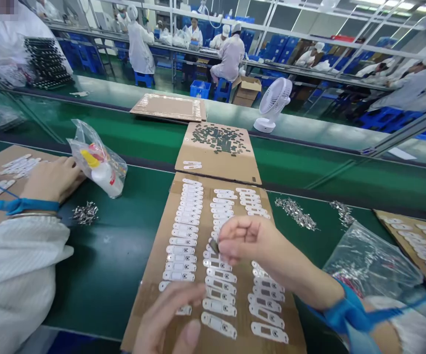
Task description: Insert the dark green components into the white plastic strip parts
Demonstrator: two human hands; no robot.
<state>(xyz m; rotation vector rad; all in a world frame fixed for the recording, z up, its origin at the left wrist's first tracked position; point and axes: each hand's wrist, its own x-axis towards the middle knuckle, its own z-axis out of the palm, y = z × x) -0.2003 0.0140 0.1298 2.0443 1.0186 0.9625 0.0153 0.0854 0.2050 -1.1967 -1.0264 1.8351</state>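
Note:
My right hand (248, 241), with a blue wrist strap, pinches a small dark rectangular piece (214, 245) above the middle column of white elongated parts. Lower down, my left hand (170, 319) is slightly blurred, its thumb and fingers apart and nothing between them. It hovers over the near end of the left column, hiding some parts. Under both hands lies a cardboard sheet (154, 275) with three columns of these white plastic parts (218, 324), each with a rectangular window. Many loose dark pieces (220, 140) are scattered on a second cardboard (205, 169) beyond it.
At left, a co-worker's hand (52, 179) rests by a bag holding a white bottle (104, 177). Small metal parts lie in piles (85, 213) on the green bench (102, 265). To the right are more metal pieces (296, 214) and a plastic bag (379, 258). A white fan (274, 101) stands behind.

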